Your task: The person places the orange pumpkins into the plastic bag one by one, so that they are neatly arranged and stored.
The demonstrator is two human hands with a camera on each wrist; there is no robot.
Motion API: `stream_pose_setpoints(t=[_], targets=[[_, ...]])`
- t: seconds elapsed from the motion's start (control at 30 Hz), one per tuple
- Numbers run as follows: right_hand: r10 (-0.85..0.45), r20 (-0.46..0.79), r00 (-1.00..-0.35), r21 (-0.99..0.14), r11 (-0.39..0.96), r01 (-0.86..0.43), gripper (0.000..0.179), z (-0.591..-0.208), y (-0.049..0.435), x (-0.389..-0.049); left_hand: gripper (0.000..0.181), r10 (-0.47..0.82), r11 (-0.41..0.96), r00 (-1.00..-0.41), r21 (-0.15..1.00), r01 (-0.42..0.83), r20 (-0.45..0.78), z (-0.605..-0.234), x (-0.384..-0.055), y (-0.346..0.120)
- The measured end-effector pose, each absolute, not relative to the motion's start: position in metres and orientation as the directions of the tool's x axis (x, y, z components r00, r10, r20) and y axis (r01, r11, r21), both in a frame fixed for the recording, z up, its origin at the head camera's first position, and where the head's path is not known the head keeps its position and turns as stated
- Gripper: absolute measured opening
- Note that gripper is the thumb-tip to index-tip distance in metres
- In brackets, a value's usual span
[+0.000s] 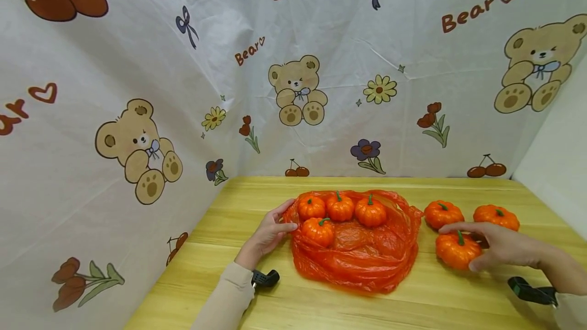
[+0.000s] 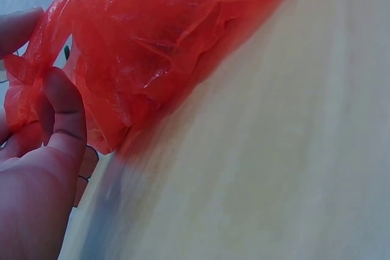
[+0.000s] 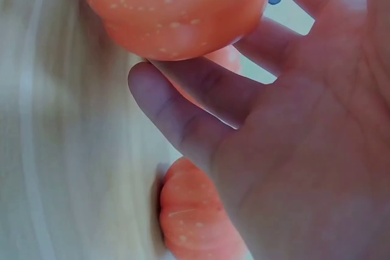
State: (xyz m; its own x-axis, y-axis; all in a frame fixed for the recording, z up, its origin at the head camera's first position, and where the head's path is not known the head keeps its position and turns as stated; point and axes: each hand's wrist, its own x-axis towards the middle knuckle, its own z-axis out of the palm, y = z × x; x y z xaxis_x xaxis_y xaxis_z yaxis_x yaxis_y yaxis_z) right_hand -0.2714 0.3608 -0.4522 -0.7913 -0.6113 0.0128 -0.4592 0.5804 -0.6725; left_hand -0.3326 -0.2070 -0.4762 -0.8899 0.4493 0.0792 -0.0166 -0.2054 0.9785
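A red plastic bag point(image 1: 353, 269) lies spread on the table with its mouth facing up. Inside it sit several small orange pumpkins point(image 1: 340, 208) with green stems. My left hand point(image 1: 268, 233) pinches the bag's left rim between thumb and fingers; up close, the thin film point(image 2: 146, 35) bunches at the fingertips. To the right of the bag, my right hand point(image 1: 509, 246) holds another orange pumpkin point(image 1: 454, 252), thumb at its near side and fingers round the far side. In the right wrist view this pumpkin point(image 3: 177, 10) lies against the fingers.
Two more pumpkins stand behind the right hand, one at the left point(image 1: 444, 215) and one at the right point(image 1: 496, 216). The wooden table point(image 1: 257, 294) meets a bear-print cloth point(image 1: 339, 141) at its back and left, and a plain white surface point(image 1: 557, 177) at the right.
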Motion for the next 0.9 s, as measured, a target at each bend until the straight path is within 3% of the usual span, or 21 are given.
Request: stream_pose_setpoints(t=[0.5, 0.9], targets=[[-0.704, 0.103, -0.703, -0.684, 0.463, -0.564, 0.065, -0.414, 0.329, -0.265, 0.09, 0.444, -0.207, -0.893, 0.978, -0.025, 0.071, -0.477, -0.334, -0.209], [-0.746, 0.05, -0.664, -0.802, 0.366, -0.473, 0.061, -0.402, 0.305, -0.269, 0.089, 0.435, -0.216, -0.898, 0.976, -0.035, 0.063, -0.479, -0.335, -0.21]])
